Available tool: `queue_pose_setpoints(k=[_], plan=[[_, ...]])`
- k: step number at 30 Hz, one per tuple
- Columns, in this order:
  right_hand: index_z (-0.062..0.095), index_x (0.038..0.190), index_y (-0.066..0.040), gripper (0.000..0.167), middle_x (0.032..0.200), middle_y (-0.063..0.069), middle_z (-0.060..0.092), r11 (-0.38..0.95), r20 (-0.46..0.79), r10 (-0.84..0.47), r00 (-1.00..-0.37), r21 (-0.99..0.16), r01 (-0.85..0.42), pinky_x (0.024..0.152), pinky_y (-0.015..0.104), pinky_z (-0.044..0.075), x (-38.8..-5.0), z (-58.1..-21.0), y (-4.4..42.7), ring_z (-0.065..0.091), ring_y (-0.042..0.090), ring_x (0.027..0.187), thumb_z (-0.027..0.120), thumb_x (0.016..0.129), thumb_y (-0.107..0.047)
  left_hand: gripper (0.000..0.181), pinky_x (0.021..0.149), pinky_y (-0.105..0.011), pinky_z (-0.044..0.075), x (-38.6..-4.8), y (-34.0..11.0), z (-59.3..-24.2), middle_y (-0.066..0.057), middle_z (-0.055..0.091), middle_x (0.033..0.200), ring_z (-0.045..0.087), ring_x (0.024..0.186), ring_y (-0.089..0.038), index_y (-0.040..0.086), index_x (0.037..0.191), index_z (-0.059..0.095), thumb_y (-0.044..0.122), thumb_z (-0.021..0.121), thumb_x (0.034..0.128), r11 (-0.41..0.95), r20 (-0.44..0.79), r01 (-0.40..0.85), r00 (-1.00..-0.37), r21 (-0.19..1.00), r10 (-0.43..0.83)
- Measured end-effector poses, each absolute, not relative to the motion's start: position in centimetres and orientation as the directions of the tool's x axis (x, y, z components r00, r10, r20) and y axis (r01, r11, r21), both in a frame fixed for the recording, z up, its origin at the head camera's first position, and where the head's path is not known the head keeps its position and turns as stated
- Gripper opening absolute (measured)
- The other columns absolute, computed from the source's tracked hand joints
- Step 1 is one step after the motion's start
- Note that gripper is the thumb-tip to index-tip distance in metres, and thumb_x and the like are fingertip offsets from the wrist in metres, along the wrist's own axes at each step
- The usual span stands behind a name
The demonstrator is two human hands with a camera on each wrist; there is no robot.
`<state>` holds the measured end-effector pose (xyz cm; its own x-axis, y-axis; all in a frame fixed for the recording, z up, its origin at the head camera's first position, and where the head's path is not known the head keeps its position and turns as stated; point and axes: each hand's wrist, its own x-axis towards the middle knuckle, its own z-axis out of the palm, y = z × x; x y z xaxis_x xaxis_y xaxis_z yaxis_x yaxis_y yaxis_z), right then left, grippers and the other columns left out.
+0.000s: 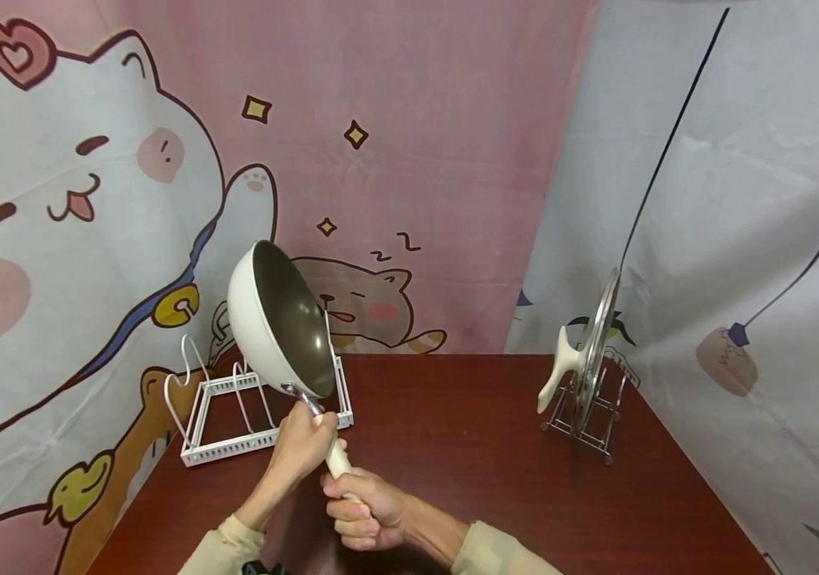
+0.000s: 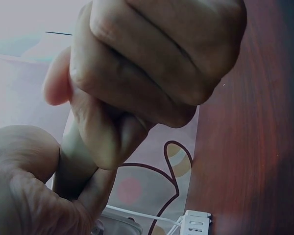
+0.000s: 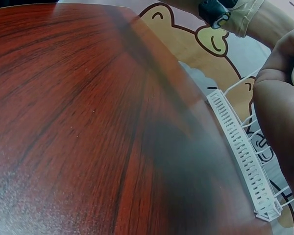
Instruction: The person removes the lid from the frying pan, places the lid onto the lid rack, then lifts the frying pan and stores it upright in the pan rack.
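A white wok (image 1: pixel 255 319) with a dark inside is held up in the air, tilted so its opening faces right. Its cream handle (image 1: pixel 338 461) slants down toward me. My left hand (image 1: pixel 303 441) grips the handle near the metal joint. Lower down, my right hand (image 1: pixel 373 511) wraps round the handle's end, its fingers curled. In the left wrist view, the right hand's fist (image 2: pixel 147 63) and part of the left hand (image 2: pixel 34 191) show on the handle (image 2: pixel 76 159). A white rack (image 1: pixel 230 447) with upright wire dividers stands behind and below the wok, partly hidden by it.
At the right of the brown table (image 1: pixel 453 447), a glass lid (image 1: pixel 599 343) with a cream handle (image 1: pixel 560 369) stands upright in a small metal wire rack (image 1: pixel 596 443). A printed cloth (image 1: pixel 453 160) hangs behind the table and along both sides.
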<state>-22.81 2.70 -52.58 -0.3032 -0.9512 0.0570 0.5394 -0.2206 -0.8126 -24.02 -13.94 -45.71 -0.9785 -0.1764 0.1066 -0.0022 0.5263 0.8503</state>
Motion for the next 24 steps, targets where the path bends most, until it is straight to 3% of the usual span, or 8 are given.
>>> queue_pose_setpoints(k=[5,11,24], plan=[[0.047,0.098,-0.030,0.025,0.052,-0.024,0.044,-0.216,0.059,-0.955,-0.292,-0.810,0.545,0.037,0.016,0.034,-22.9,-52.7,2.8,0.045,-0.009,0.038,0.033,0.115,-0.017,0.022,0.071,-0.031,0.057,-24.0,-13.9,-45.8,0.000,0.080,0.068,0.078,0.065,-0.012,0.000,0.116,0.065,0.013,0.062,0.0986,0.518,0.095,-0.008,-0.981,0.855,-0.172],[0.047,0.098,-0.031,0.026,0.051,-0.023,0.043,-0.217,0.062,-0.955,-0.290,-0.812,0.543,0.037,0.016,0.032,-22.8,-53.0,2.9,0.044,-0.009,0.038,0.032,0.115,-0.017,0.009,0.066,-0.029,0.057,-24.1,-13.8,-46.1,-0.004,0.080,0.071,0.079,0.064,-0.014,0.004,0.105,0.062,0.012,0.062,0.0997,0.504,0.083,-0.012,-0.983,0.864,-0.165],[0.049,0.099,-0.032,0.029,0.053,-0.022,0.042,-0.213,0.060,-0.957,-0.283,-0.807,0.551,0.039,0.015,0.033,-22.9,-53.5,3.0,0.044,-0.009,0.039,0.030,0.114,-0.016,0.003,0.068,-0.031,0.056,-24.3,-13.8,-46.9,-0.003,0.079,0.071,0.077,0.062,-0.012,0.009,0.096,0.061,0.011,0.062,0.0977,0.508,0.088,-0.012,-0.981,0.861,-0.171]])
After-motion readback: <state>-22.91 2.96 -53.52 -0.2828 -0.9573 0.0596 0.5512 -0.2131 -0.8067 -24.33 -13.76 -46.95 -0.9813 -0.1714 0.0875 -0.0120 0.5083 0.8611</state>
